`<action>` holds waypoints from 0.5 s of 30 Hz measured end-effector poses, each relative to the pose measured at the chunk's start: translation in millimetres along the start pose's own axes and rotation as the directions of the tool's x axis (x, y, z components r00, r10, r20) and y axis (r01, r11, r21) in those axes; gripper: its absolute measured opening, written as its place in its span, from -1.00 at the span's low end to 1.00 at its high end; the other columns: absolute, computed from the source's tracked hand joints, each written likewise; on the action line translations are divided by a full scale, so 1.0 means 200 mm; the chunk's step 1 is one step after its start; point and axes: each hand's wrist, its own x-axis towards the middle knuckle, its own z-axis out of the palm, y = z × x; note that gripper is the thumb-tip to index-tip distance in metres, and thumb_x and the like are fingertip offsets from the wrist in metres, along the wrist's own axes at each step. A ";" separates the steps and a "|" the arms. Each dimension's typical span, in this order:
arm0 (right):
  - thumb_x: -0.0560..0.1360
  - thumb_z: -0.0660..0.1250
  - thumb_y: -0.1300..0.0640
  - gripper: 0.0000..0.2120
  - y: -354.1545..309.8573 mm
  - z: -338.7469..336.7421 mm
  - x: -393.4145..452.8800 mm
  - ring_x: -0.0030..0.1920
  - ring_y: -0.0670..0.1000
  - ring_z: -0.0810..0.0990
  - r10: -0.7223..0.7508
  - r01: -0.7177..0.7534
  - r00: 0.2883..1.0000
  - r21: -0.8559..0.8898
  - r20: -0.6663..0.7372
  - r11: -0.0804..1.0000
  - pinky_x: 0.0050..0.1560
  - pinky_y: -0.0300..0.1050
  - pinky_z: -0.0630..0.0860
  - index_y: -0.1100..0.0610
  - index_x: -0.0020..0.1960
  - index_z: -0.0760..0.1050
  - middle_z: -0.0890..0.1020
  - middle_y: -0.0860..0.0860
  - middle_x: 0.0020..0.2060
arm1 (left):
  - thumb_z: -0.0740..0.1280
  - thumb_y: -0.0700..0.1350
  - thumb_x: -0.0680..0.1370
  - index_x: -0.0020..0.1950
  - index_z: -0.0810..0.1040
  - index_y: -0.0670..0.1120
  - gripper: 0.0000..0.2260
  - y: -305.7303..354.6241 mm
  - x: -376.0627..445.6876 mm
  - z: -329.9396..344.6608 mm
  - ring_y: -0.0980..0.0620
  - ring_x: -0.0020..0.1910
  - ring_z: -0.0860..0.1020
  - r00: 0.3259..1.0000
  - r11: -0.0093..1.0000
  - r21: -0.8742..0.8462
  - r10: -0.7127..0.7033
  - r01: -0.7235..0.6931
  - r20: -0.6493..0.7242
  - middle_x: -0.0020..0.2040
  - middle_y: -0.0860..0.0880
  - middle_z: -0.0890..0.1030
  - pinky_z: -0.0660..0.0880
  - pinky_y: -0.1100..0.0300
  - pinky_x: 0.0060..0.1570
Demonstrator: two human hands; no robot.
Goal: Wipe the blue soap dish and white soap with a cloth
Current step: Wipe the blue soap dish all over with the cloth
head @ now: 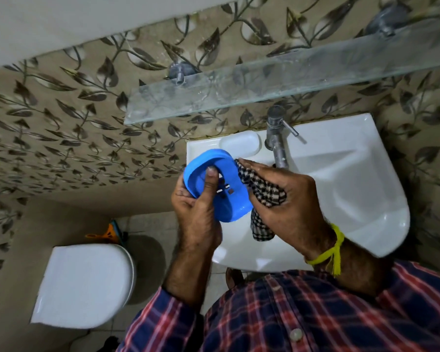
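Observation:
My left hand (197, 207) grips the blue soap dish (229, 196) above the sink's left edge, thumb lying inside the dish, which is tilted with its hollow facing me. My right hand (285, 199) holds a black-and-white checked cloth (264, 194) bunched in the palm and presses it against the dish's right rim. A tail of the cloth hangs down below the hand. The white soap (240, 143) lies on the sink's back ledge, left of the tap.
The white sink (353, 179) is under my hands, with a metal tap (277, 138) at its back. A glass shelf (264, 82) juts from the leaf-patterned wall above. A closed white toilet (84, 283) stands at the lower left, an orange brush (109, 233) behind it.

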 end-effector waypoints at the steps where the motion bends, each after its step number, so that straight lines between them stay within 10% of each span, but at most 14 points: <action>1: 0.39 0.46 0.36 -0.55 0.00 0.01 0.01 0.22 -0.11 0.63 0.003 -0.003 1.000 -0.009 -0.018 1.000 0.26 -0.05 0.57 0.18 0.27 0.60 0.67 0.04 0.19 | 0.54 -0.18 0.42 0.05 0.62 -0.15 -0.76 -0.01 -0.02 0.01 0.06 -0.17 0.68 0.999 0.998 -0.040 -0.038 0.038 -0.004 -0.14 -0.01 0.74 0.63 0.14 -0.16; 6: 0.37 0.46 0.35 -0.61 0.00 0.02 0.04 0.10 0.01 0.70 -0.122 0.111 0.992 -0.207 -0.039 0.972 0.08 0.02 0.64 0.17 0.19 0.65 0.72 0.06 0.10 | 0.47 -0.15 0.41 -0.01 0.69 -0.08 -0.84 -0.03 -0.01 -0.02 0.05 -0.13 0.67 0.987 0.991 -0.033 -0.128 0.132 0.092 -0.10 -0.03 0.73 0.61 0.16 -0.07; 11: 0.42 0.36 0.35 -0.66 0.02 -0.02 0.03 0.05 0.11 0.72 -0.293 0.272 0.956 -0.418 0.015 0.867 -0.04 0.05 0.63 0.19 0.18 0.66 0.70 0.08 0.13 | 0.58 -0.26 0.39 -0.12 0.65 0.08 -0.74 0.07 0.04 -0.07 0.19 -0.20 0.66 0.960 0.778 0.617 -0.070 -0.118 0.272 -0.17 0.12 0.72 0.57 0.34 -0.19; 15: 0.54 0.31 0.33 -0.70 0.01 0.01 -0.02 -0.06 0.14 0.71 -0.406 0.406 0.909 -0.435 0.100 0.804 -0.10 0.02 0.61 0.18 0.23 0.63 0.66 0.06 0.21 | 0.46 -0.47 0.33 -0.29 0.59 -0.01 -0.66 0.10 0.06 -0.04 0.23 -0.38 0.52 0.944 0.660 0.707 0.009 -0.254 0.330 -0.38 0.09 0.62 0.49 0.35 -0.35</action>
